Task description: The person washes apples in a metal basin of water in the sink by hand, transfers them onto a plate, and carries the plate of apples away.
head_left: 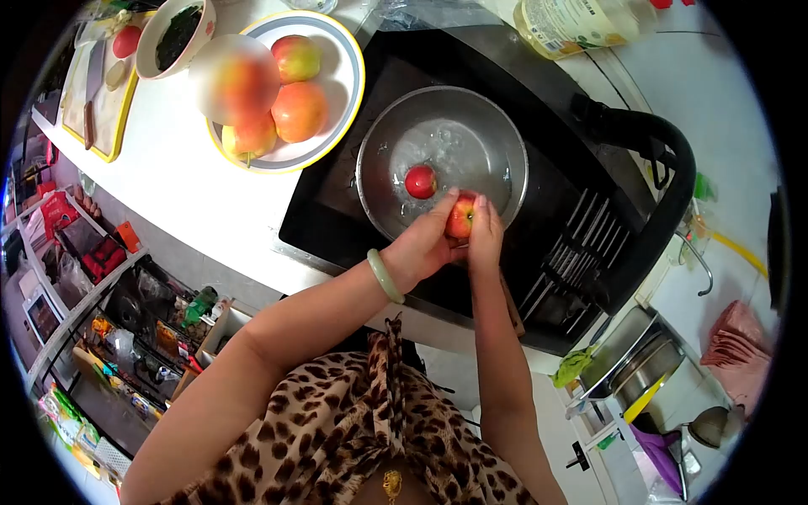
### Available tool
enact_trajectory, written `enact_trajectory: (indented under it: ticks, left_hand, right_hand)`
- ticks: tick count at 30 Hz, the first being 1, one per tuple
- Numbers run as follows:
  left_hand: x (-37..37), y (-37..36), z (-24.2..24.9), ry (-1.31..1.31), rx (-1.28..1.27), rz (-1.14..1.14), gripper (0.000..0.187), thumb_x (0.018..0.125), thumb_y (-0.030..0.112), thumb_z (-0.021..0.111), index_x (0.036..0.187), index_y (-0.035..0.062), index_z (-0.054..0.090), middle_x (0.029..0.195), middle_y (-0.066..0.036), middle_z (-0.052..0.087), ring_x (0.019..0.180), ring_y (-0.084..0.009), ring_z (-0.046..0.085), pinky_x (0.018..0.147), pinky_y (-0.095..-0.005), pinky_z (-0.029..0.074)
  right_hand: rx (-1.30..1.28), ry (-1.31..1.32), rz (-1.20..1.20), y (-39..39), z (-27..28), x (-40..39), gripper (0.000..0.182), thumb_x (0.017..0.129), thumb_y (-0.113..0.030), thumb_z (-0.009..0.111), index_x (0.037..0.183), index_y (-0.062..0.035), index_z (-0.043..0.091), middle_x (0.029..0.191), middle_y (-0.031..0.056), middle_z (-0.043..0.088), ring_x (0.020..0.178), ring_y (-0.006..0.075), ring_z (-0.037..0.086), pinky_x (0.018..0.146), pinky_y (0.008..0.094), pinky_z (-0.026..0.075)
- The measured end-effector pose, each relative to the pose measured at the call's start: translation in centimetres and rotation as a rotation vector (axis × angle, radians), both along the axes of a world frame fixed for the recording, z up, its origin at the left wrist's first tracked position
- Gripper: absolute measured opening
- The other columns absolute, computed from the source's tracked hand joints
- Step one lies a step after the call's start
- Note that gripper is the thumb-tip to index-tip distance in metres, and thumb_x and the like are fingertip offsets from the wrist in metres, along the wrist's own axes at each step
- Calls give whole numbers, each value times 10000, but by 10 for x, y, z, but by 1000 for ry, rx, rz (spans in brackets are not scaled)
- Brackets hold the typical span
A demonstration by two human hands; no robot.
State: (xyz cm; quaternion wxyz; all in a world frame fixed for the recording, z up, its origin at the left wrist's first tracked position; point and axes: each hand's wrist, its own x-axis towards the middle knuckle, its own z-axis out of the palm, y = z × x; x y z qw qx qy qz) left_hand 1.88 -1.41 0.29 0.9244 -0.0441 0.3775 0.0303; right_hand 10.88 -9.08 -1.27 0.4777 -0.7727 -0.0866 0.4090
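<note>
A red apple (460, 217) is held between my two hands, over the near side of a metal pot (367, 198). My left hand (423, 242), with a pale green bangle at its wrist, closes round the apple from the left. Pressed against its right side are the fingers of my right hand (486, 240). A second, smaller-looking red apple (421, 181) lies in the pot's shallow water, just beyond my fingertips. The pot stands on a black stovetop (328, 198).
Left of the stove, a yellow-rimmed plate (341, 114) bears several apples, partly blurred. Beyond it are a bowl (152, 42) of dark greens and a cutting board (108, 126) with a knife (91, 93). A large bottle (576, 25) stands behind the pot. Pans (648, 370) lie to the right.
</note>
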Motion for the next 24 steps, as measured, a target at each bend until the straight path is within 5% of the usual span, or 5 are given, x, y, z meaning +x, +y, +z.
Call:
enact_trajectory:
  ticks: [11,15,17,23,24]
  left_hand:
    - [-10,-10,-89,295,489,-516,518,787,120,724,1242,72,480,1020,-99,600,817,-189,584,735,-331,489]
    - [-13,-49,-190,239,1626,-1016,352,823,178,590,1145,36,588,1123,-166,621,1010,-317,604,836,-409,485]
    - [-13,-30,-147,219,1953,-1255,360,836,217,559,1142,34,607,1145,-186,619,1060,-333,600,876,-414,478]
    - [-6,18,-99,522,1229,-1024,295,876,191,529,1097,38,649,1093,-176,655,1014,-304,630,861,-374,489]
    - [-9,20,-100,523,953,-588,332,924,228,546,1190,36,598,1110,-126,655,1028,-238,612,873,-359,478]
  right_hand:
    - [-73,29,616,27,-82,46,491,879,-412,597,1255,-99,565,1208,106,595,1094,221,569,944,325,429]
    - [-447,-152,1030,80,-75,2,681,750,-491,697,1290,-119,512,1208,155,587,1131,298,565,958,378,433]
    - [-395,-121,986,84,-97,-8,677,721,-440,735,1274,-123,505,1209,180,574,1134,327,558,953,400,436]
    - [-114,-258,385,48,-87,32,575,770,-327,737,1238,-72,520,1236,192,523,1097,317,560,929,387,449]
    - [-131,-277,338,42,-85,36,559,804,-314,720,1257,-56,516,1273,205,502,1101,299,554,916,374,456]
